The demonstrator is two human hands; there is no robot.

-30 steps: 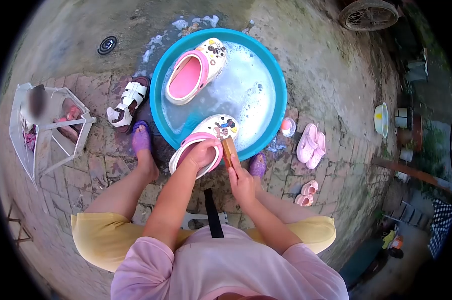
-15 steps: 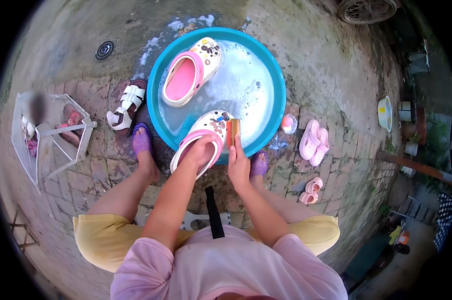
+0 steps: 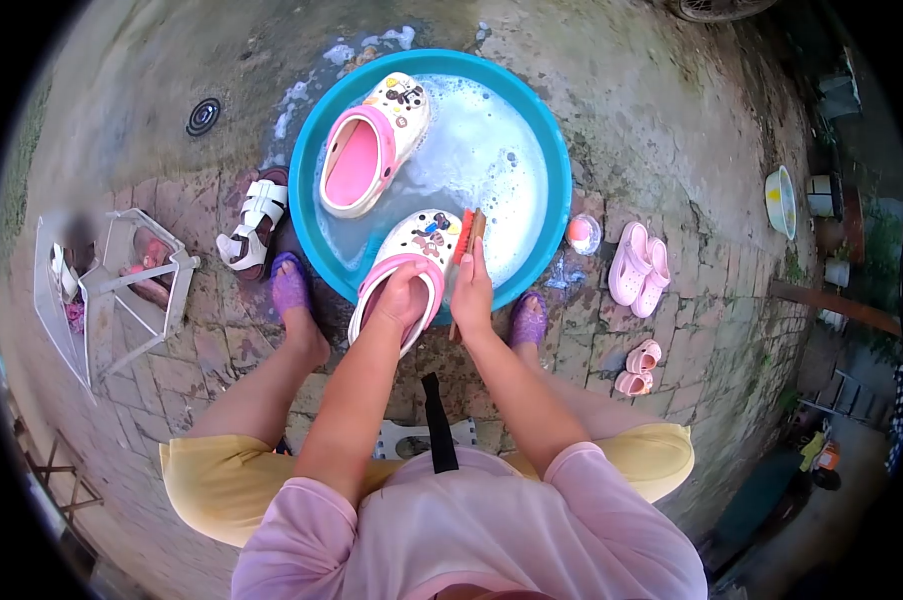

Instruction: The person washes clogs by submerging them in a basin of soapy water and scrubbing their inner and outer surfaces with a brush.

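A teal basin [image 3: 555,215] holds soapy water [image 3: 492,150]. One white clog with a pink lining [image 3: 360,163] rests in it at the upper left. My left hand [image 3: 402,296] is inside the opening of a second white and pink clog [image 3: 422,237], gripping it over the basin's near edge. My right hand [image 3: 472,292] is closed round a wooden brush [image 3: 475,232], whose orange-red bristles face the right side of that clog, close against it. Part of a teal object shows in the water left of the second clog.
White sandal [image 3: 256,222] left of the basin; white rack [image 3: 137,285] with shoes farther left. Pink clogs [image 3: 639,270], smaller pink shoes [image 3: 640,368] and a small round container [image 3: 583,234] lie to the right. A light bowl [image 3: 781,203] stands farther right. My feet flank the basin's near side.
The brush has turned from lying across the clog's top to standing along its right side, bristles toward the clog. The held clog has shifted slightly. The whole view has shifted a little.
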